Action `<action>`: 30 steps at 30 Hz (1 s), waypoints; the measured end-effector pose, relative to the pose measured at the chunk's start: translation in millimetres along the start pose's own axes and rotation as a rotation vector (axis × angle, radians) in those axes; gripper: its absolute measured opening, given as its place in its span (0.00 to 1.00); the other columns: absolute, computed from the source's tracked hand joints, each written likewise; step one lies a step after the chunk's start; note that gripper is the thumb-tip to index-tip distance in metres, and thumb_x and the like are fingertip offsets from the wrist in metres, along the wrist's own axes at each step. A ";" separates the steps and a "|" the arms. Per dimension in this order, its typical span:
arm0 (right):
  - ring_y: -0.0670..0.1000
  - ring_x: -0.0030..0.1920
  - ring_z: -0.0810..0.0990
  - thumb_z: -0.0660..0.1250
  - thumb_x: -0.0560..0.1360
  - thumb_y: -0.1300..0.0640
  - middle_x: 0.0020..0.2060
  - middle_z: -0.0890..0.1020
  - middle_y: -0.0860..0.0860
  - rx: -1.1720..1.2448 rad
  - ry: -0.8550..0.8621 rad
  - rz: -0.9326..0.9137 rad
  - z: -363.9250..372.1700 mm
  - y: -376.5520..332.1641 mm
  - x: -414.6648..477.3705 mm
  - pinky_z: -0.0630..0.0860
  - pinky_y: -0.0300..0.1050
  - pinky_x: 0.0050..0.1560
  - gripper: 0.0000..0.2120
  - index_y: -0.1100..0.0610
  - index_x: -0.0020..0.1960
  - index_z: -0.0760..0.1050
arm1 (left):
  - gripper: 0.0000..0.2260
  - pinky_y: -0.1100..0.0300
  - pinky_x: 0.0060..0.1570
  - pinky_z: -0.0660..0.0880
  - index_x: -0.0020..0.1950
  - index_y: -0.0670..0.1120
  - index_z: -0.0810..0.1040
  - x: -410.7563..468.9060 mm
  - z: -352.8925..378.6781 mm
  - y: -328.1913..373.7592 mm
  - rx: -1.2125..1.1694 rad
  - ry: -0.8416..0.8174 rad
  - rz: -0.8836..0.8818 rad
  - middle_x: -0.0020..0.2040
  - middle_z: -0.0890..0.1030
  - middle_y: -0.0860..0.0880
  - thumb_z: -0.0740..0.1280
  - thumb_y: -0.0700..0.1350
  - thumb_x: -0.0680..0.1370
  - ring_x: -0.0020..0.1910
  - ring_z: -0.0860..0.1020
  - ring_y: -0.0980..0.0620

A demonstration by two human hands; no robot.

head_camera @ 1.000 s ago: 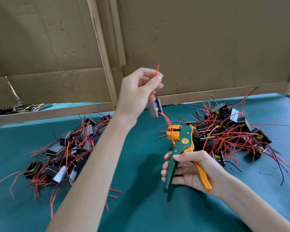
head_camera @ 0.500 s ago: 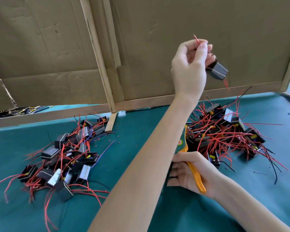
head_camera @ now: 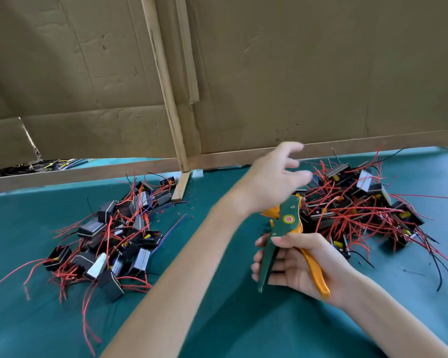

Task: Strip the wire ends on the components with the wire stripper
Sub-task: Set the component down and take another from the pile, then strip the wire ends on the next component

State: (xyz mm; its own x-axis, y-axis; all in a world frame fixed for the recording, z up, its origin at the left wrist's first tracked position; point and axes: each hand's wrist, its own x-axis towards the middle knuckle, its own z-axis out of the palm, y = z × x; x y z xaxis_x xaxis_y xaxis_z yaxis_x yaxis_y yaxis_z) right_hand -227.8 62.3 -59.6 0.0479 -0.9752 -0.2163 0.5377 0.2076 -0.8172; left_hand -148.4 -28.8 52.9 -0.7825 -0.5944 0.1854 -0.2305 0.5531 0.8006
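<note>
My right hand (head_camera: 298, 264) grips the green and orange wire stripper (head_camera: 287, 228) by its handles, jaws pointing up and away. My left hand (head_camera: 274, 177), blurred by motion, hovers with fingers spread over the left edge of the right pile of components (head_camera: 367, 208), holding nothing. Those components are small black and silver blocks with red and black wires. A second pile of the same components (head_camera: 114, 241) lies on the green mat (head_camera: 217, 319) to the left.
A cardboard wall (head_camera: 295, 73) on a wooden frame (head_camera: 166, 81) closes off the back of the mat. Small red insulation scraps (head_camera: 166, 210) lie near the frame's foot. More wires (head_camera: 36, 166) show through the gap at the far left.
My left hand held a component high by its wire, then came down to the right pile and now holds nothing. The stripper has stayed in my right hand.
</note>
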 end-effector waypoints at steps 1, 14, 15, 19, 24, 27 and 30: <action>0.65 0.43 0.83 0.68 0.66 0.63 0.43 0.81 0.66 0.029 -0.006 -0.014 -1.5 1.1 0.1 0.81 0.59 0.47 0.12 0.67 0.47 0.82 | 0.19 0.56 0.63 0.71 0.69 0.48 0.70 -8.9 -17.3 -6.0 0.089 0.034 -0.007 0.62 0.77 0.46 0.66 0.44 0.79 0.58 0.77 0.52; 0.66 0.44 0.83 0.70 0.64 0.61 0.42 0.81 0.67 0.062 0.023 -0.007 -4.2 1.3 4.4 0.80 0.60 0.47 0.14 0.67 0.46 0.83 | 0.08 0.59 0.43 0.68 0.50 0.48 0.76 -58.5 -129.6 -110.7 0.988 -0.359 -0.804 0.44 0.75 0.47 0.65 0.37 0.75 0.42 0.71 0.47; 0.65 0.44 0.83 0.70 0.64 0.61 0.43 0.81 0.66 0.071 0.019 -0.009 -4.1 1.2 4.3 0.80 0.60 0.47 0.14 0.67 0.46 0.83 | 0.08 0.58 0.44 0.70 0.51 0.47 0.78 -57.8 -130.0 -114.6 0.966 -0.343 -0.814 0.45 0.76 0.47 0.66 0.37 0.75 0.43 0.73 0.46; 0.65 0.44 0.83 0.68 0.66 0.61 0.43 0.81 0.66 0.071 0.006 -0.016 -3.5 0.6 2.6 0.80 0.59 0.48 0.12 0.67 0.47 0.82 | 0.09 0.57 0.45 0.73 0.50 0.47 0.81 -55.8 -124.4 -124.6 0.950 -0.322 -0.807 0.48 0.79 0.49 0.69 0.36 0.73 0.46 0.74 0.46; 0.65 0.43 0.83 0.63 0.71 0.62 0.42 0.81 0.66 0.062 0.015 -0.017 -2.9 1.1 1.5 0.81 0.60 0.47 0.12 0.67 0.46 0.82 | 0.10 0.56 0.50 0.73 0.46 0.50 0.82 -54.9 -119.5 -132.4 0.953 -0.203 -0.678 0.45 0.82 0.55 0.77 0.49 0.68 0.49 0.78 0.50; 0.65 0.43 0.82 0.66 0.68 0.62 0.42 0.81 0.66 0.060 0.019 -0.014 -1.5 -0.1 1.2 0.81 0.60 0.47 0.11 0.67 0.46 0.82 | 0.09 0.57 0.46 0.73 0.44 0.50 0.81 -53.4 -115.6 -124.1 0.573 -0.024 -0.470 0.43 0.82 0.54 0.76 0.52 0.69 0.45 0.78 0.54; 0.65 0.43 0.83 0.68 0.65 0.63 0.42 0.81 0.66 0.060 0.023 -0.014 -1.6 -0.1 1.2 0.80 0.60 0.47 0.12 0.67 0.47 0.82 | 0.08 0.60 0.49 0.76 0.47 0.48 0.81 -47.8 -102.2 -109.1 0.250 0.011 -0.265 0.45 0.83 0.50 0.75 0.46 0.71 0.46 0.81 0.53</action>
State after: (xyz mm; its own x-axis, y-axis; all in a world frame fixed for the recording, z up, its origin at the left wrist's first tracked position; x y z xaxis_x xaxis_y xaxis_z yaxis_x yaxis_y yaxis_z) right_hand -229.1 61.3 -60.7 0.0210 -0.9757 -0.2181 0.5874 0.1886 -0.7870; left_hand -26.7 -120.4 14.9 -0.6711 -0.7414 -0.0025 -0.5594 0.5041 0.6580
